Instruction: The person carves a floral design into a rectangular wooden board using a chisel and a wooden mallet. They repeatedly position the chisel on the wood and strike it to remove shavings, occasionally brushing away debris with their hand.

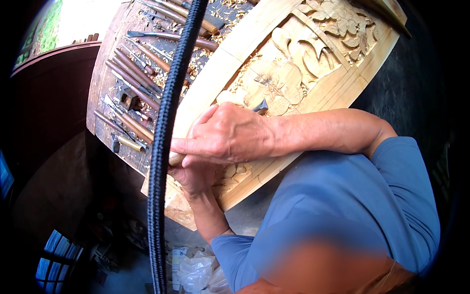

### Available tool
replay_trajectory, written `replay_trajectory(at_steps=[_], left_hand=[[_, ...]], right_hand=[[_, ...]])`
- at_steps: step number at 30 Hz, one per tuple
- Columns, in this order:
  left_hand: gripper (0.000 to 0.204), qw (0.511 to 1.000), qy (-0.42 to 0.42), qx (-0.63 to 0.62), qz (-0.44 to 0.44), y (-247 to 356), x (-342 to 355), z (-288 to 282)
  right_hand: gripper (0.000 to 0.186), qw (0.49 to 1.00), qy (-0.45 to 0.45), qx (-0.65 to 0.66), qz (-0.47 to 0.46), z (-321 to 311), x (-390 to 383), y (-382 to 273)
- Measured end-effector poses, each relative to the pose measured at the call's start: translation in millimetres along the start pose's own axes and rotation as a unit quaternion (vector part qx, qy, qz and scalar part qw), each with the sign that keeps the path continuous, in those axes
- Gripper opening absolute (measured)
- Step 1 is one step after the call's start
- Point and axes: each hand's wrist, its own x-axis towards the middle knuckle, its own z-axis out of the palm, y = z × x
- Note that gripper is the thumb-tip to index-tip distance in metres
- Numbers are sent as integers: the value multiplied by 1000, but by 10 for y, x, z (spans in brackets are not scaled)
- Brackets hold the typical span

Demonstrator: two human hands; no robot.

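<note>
You are leaning over the panel (330,91), a large carved board that is apparently resting partly on the counter (100,93). Over the panel's near left end, your left hand (197,176) is grasping a pale wooden handle (175,158), while your right hand (223,133) is curling just above, index finger extending over that handle; you cannot tell here whether its hidden fingers are gripping. A dark blade (261,107) is showing over the panel beside your right wrist, though whether it is joining the handle is staying hidden. Chisels (166,35) are lying left of the panel among shavings (196,66), and a black cord (171,98) is crossing in front of the panel's left edge. The handle is probably feeling light, stiff and smooth, so you are best holding it around its rounded wood, away from any edge. The panel is likely being heavy and rigid, its thin carved petals fragile; its plain border is offering the safer hold.
</note>
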Motion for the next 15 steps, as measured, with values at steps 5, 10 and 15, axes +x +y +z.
replay_trajectory(at_steps=[5, 10, 15], left_hand=[[94, 1000, -30, 0, 2, -5, 10, 42], [96, 1000, 3, 23, -7, -18, 1, 156], [99, 996, -67, 53, -33, 64, 35, 54]], right_hand=[[42, 1000, 6, -15, 4, 5, 7, 4], [40, 999, 27, -18, 8, 47, 4, 10], [42, 1000, 8, -12, 14, -14, 16, 4]])
